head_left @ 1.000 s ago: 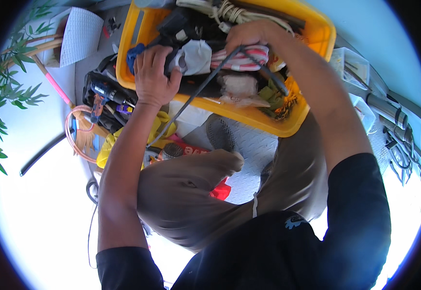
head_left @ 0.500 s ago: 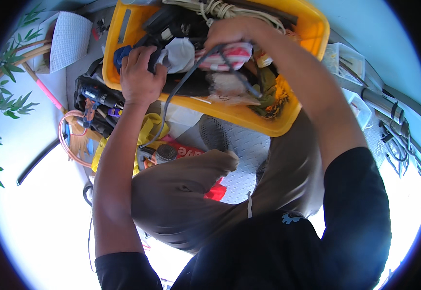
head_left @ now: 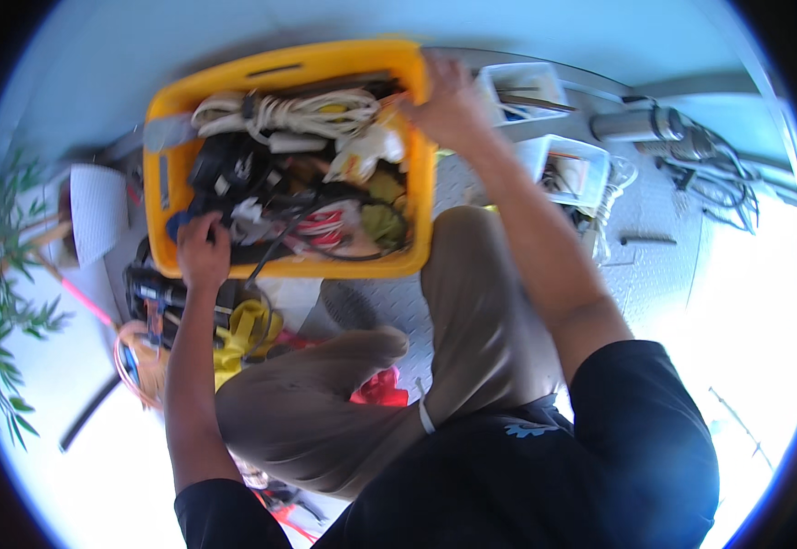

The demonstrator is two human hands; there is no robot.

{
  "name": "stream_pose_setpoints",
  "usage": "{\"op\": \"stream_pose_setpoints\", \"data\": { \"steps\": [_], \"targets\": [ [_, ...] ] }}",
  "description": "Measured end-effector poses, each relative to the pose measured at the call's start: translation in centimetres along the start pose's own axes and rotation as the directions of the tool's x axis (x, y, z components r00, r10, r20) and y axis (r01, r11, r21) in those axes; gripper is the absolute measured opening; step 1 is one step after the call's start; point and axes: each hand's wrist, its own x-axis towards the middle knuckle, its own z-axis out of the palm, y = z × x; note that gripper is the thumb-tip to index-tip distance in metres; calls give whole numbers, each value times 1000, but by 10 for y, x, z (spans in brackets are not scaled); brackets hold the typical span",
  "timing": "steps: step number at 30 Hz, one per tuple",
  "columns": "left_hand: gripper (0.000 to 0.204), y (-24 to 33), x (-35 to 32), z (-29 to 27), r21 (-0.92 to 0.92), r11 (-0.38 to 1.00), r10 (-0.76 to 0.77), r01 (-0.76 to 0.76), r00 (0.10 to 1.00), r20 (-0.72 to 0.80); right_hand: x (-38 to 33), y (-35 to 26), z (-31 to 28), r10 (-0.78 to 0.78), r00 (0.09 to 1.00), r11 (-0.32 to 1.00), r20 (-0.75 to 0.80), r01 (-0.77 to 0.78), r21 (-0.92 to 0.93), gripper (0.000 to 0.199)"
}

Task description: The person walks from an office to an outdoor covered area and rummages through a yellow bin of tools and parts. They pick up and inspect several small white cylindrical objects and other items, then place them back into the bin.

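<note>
A yellow plastic bin (head_left: pixel 289 267) full of mixed gear lies in front of my crossed legs. At its near left corner, my left hand (head_left: pixel 203 254) has its fingers curled down beside a blue item (head_left: pixel 177 224); what they hold, if anything, is hidden. My right hand (head_left: pixel 449 108) straddles the bin's far right rim, closed over it and slightly blurred. Inside the bin lie a coiled white cord (head_left: pixel 293 112), a black device (head_left: pixel 225 166), a red-and-white striped packet (head_left: pixel 327 229) and an olive-green glove-like item (head_left: pixel 382 225). A dark cable (head_left: pixel 275 245) hangs over the near rim.
Two white trays (head_left: pixel 538 84) stand right of the bin, near a metal cylinder (head_left: pixel 636 124) and tangled cables (head_left: pixel 723 183). On the left are a power drill (head_left: pixel 156 297), yellow straps (head_left: pixel 250 334), a paper roll (head_left: pixel 98 212) and a leafy plant (head_left: pixel 0 302).
My right hand has left the bin's contents and moved to its right rim. The dark cable it lifted now lies across the contents. The view has shifted, showing more on the right.
</note>
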Motion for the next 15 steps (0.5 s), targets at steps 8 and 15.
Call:
{"op": "stream_pose_setpoints", "data": {
  "steps": [8,15],
  "targets": [
    [21,-17,2,3,127,992,-28,4,982,188,-20,9,34,127,964,884,232,-216,414,58],
    [24,-43,8,12,187,979,26,-81,959,282,-24,15,28,127,960,814,248,-244,528,56]
  ]
}}
